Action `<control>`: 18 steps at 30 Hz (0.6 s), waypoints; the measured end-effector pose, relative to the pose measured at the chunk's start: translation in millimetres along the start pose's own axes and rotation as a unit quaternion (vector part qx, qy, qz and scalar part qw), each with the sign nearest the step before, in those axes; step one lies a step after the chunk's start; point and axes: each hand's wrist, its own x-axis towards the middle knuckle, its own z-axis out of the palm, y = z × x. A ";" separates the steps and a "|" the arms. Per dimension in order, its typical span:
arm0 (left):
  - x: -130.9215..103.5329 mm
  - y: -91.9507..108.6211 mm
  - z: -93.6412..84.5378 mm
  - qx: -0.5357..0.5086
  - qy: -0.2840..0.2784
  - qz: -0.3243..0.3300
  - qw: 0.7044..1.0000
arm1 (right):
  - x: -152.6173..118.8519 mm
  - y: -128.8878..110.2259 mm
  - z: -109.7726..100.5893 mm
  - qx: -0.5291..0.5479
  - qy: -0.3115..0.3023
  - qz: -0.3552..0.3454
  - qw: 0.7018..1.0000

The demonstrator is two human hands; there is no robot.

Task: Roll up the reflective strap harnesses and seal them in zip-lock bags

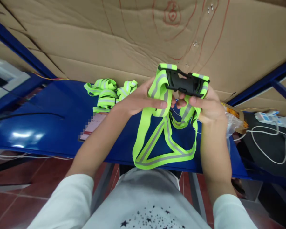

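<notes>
A neon yellow-green strap with a grey reflective stripe (154, 159) hangs in loops over the front part of the blue table. Its black plastic buckle (183, 83) is held up between my hands, with the two halves joined. My left hand (143, 98) is closed on the strap at the buckle's left end, the thumb lying across the webbing. At the right end, my right hand (208, 105) grips the strap just under the buckle; some of its fingers are hidden behind the webbing.
Bundled neon straps (107, 95) lie on the blue table (69, 117) at the back left, beside a partly blurred flat item (92, 125). A clear plastic bag (232, 122) is at the right. Cardboard (133, 41) rises behind. White cables (264, 128) run over a black surface at far right.
</notes>
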 end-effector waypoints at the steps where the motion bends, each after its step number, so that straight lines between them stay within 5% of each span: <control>1: -0.2 -0.4 0.0 -0.010 -0.014 -0.009 1.000 | 0.1 -1.0 0.7 -0.006 -0.001 -0.007 1.000; 5: 0.4 15.1 4.5 0.011 -0.094 -0.013 0.995 | -4.0 -12.4 -0.6 -0.052 -0.010 -0.035 0.998; 10: 1.2 36.4 6.5 0.145 0.009 0.029 0.989 | -10.7 -31.4 -4.8 -0.033 0.049 -0.072 0.996; 18: 6.1 23.5 -10.3 0.160 -0.032 -0.006 0.987 | -11.4 -27.8 -9.4 -0.068 0.062 -0.105 0.990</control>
